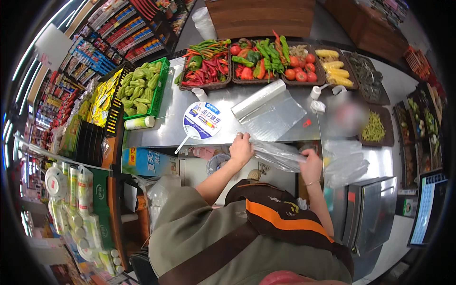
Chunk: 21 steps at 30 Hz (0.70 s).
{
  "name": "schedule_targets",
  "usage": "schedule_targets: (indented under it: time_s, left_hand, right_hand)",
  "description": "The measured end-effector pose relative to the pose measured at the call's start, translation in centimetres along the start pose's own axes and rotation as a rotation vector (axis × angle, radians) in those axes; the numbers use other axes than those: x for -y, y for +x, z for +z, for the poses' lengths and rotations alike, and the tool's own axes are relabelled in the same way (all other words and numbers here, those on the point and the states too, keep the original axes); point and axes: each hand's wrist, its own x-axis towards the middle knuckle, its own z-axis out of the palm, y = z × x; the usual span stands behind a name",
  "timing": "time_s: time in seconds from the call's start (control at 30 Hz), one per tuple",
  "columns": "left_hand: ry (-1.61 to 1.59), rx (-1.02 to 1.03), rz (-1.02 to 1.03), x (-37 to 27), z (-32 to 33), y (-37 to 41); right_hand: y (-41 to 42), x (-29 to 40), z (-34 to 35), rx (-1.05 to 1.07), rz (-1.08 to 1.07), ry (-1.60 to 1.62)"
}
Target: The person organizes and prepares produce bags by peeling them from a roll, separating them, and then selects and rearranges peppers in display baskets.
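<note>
My left hand (242, 149) grips one end of a clear plastic bag (277, 153) at the front edge of the steel counter (167, 136). The other end of the bag is pinched in my right hand (311, 164), so it stretches between both hands. Just beyond lies a roll of clear plastic bags (259, 101), its loose sheet spread over the counter. A round plastic hand fan (202, 119) with printing lies to the left of the roll. More clear plastic bags (343, 164) lie to the right of my right hand.
Baskets of chillies (210, 71), peppers (262, 58), tomatoes (301, 71) and corn (335, 69) line the far edge. A green crate of chayotes (140, 87) stands left, near a white-green canister (139, 123). At right are a basket of green vegetables (373, 128), a boxy metal device (372, 213) and a screen (427, 210).
</note>
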Motion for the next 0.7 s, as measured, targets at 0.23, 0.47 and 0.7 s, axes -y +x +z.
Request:
schedule_targets:
  time_s: [0.23,0.47,0.7]
  left_hand:
    - [-1.343,0.736,-0.302,-5.4,-2.0,-1.6]
    - [-0.971,0.572,-0.020,-6.7,-3.5,-2.5]
    - [-0.269,0.097,-0.548,3.1,2.2,-1.1]
  right_hand:
    - [0.6,-3.3,3.2,0.272,0.368,-0.488]
    - [2.3,-12.6,6.1,-0.042,0.484,0.489]
    - [0.0,3.4,-1.4,0.689,0.606,1.499]
